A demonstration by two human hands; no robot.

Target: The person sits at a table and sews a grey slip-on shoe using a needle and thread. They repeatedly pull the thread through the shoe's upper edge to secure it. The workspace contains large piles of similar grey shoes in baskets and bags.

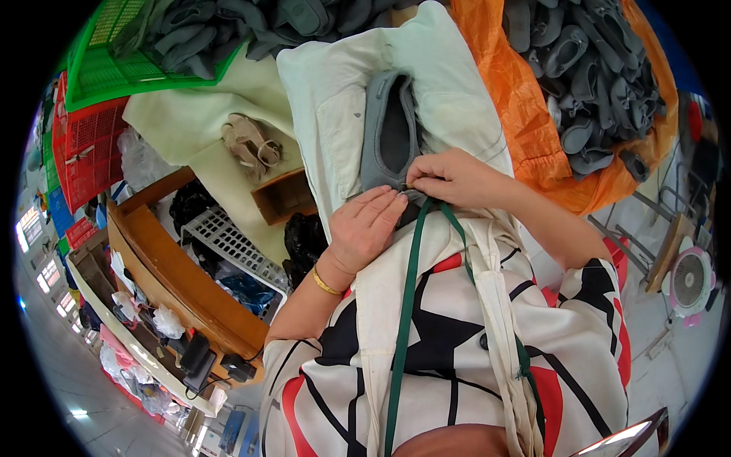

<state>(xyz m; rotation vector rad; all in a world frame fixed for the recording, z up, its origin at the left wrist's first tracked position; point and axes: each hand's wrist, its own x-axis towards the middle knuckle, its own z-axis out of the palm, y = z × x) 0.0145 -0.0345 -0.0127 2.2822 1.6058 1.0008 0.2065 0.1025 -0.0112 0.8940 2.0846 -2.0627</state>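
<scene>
Containers ring the work. A green mesh basket, upper left, bears heaped grey footwear; an orange woven-looking sack, upper right, lies open around a dense pile of similar grey shoes. At left, a white perforated basket contains crumpled dark-blue plastic; a small open wooden box stands near beige strapped sandals on a pale yellow sheet.

The grey shoe is soft, matte and felt-like, with an elongated oval opening and a raised edge. It rests on a creased, pale cloth-covered cushion in front of the person. Its long axis runs away from the wearer, the far end leaning very slightly right; the hands partly cover the near end, and which end is the toe cannot be told with certainty.

Thumb and forefinger of the right hand pinch a thin item, too small to identify, beside the shoe's near end. The left hand lays extended fingertips there; its grip underneath is hidden.
</scene>
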